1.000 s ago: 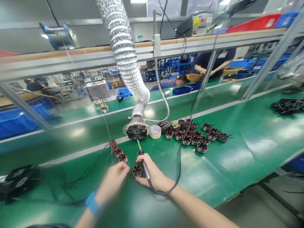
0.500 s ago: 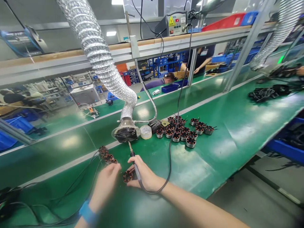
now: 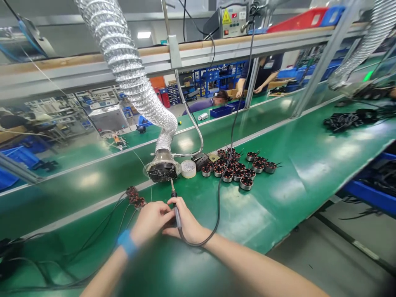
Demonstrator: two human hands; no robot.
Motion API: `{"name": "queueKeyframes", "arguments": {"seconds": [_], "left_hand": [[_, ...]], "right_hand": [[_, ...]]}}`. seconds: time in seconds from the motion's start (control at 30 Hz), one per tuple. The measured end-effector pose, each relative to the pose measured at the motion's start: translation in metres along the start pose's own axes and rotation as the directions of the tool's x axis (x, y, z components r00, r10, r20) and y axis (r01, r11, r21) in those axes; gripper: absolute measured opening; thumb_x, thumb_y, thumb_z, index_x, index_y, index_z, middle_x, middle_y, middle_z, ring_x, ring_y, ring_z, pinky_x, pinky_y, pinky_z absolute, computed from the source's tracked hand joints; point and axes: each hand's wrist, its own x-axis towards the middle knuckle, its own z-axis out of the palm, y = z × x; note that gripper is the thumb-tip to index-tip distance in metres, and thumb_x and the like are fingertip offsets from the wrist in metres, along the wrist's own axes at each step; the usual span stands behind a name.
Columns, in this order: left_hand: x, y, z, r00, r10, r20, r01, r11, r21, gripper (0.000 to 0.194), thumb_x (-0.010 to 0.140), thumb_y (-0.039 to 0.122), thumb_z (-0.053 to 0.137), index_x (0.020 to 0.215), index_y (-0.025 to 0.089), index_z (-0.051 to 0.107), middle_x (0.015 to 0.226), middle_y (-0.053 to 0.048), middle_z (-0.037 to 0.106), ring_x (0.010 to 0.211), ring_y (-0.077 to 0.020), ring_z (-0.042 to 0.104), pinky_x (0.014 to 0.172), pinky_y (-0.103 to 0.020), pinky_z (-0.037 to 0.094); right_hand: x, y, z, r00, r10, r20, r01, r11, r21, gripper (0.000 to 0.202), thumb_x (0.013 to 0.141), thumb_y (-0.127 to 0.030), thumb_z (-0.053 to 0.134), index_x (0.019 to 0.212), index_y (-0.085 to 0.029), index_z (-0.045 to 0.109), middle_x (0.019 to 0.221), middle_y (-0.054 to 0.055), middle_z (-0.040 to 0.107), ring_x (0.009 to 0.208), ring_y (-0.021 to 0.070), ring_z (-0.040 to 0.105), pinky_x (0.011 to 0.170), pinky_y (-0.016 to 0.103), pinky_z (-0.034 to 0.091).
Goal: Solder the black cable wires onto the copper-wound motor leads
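My right hand is closed around a soldering iron, its tip pointing up near the round black fan of the fume extractor. My left hand, with a blue band on the wrist, meets the right one; its fingers are bent together, and what they hold is hidden. The copper-wound ring between the hands is almost fully covered. Several copper-wound rings with cables lie just beyond my left hand. A round white container sits beside the extractor.
Several silver-rimmed motor parts are grouped on the green bench. The iron's black cord hangs from a control box on the shelf. Black cables lie at the far right. People are at work behind the bench.
My left hand has moved right to meet my right hand, covering the copper-wound ring that showed there. A thin pale strand now shows beside the extractor. The view has shifted slightly.
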Motion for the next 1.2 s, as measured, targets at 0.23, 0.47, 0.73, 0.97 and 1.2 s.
{"name": "queueKeyframes", "arguments": {"seconds": [0.23, 0.47, 0.73, 0.97, 1.2], "left_hand": [[0.004, 0.009, 0.005, 0.991, 0.123, -0.045, -0.120, 0.990, 0.069, 0.026, 0.078, 0.022, 0.060, 0.052, 0.020, 0.063, 0.060, -0.004, 0.063, 0.057, -0.0177, 0.052, 0.058, -0.029, 0.022], [-0.001, 0.003, -0.004, 0.996, 0.071, 0.044, -0.068, 0.995, -0.076, 0.033, 0.082, 0.029, 0.054, 0.052, 0.019, 0.061, 0.058, -0.001, 0.059, 0.055, -0.0153, 0.048, 0.056, -0.027, 0.025], [-0.004, -0.024, -0.022, 0.993, 0.006, 0.116, 0.024, 0.968, -0.251, 0.034, 0.084, 0.045, 0.056, 0.065, 0.018, 0.065, 0.074, -0.003, 0.064, 0.068, -0.0185, 0.056, 0.063, -0.027, 0.038], [0.002, -0.040, -0.005, 0.975, 0.096, 0.202, 0.018, 0.867, -0.498, 0.037, 0.085, 0.051, 0.056, 0.073, 0.017, 0.064, 0.083, -0.004, 0.062, 0.080, -0.0189, 0.058, 0.077, -0.028, 0.044], [-0.008, -0.042, 0.011, 0.975, -0.125, 0.184, 0.216, 0.725, -0.654, 0.045, 0.077, 0.059, 0.065, 0.070, 0.014, 0.063, 0.071, -0.002, 0.060, 0.064, -0.0140, 0.049, 0.062, -0.025, 0.036]], "right_hand": [[0.002, 0.004, 0.002, 1.000, 0.013, 0.027, -0.015, 0.997, 0.078, 0.086, 0.057, -0.014, 0.086, 0.126, -0.026, 0.035, 0.115, 0.003, 0.046, 0.097, 0.0193, 0.056, 0.088, 0.036, 0.049], [0.002, 0.007, 0.002, 0.997, 0.016, 0.081, -0.025, 0.993, 0.116, 0.083, 0.058, -0.014, 0.086, 0.124, -0.025, 0.036, 0.113, 0.003, 0.048, 0.094, 0.0182, 0.059, 0.085, 0.036, 0.051], [0.002, 0.010, 0.006, 0.992, 0.032, 0.123, -0.066, 0.958, 0.278, 0.078, 0.065, -0.020, 0.085, 0.125, -0.025, 0.034, 0.116, 0.004, 0.049, 0.096, 0.0175, 0.066, 0.089, 0.039, 0.056], [0.003, 0.015, 0.006, 0.990, 0.006, 0.140, -0.046, 0.957, 0.286, 0.078, 0.066, -0.020, 0.085, 0.125, -0.025, 0.033, 0.115, 0.004, 0.050, 0.095, 0.0175, 0.067, 0.086, 0.039, 0.057], [0.004, 0.010, 0.006, 0.989, 0.017, 0.145, -0.058, 0.957, 0.285, 0.073, 0.072, -0.021, 0.081, 0.127, -0.025, 0.033, 0.115, 0.005, 0.051, 0.098, 0.0174, 0.066, 0.091, 0.041, 0.055]]}}
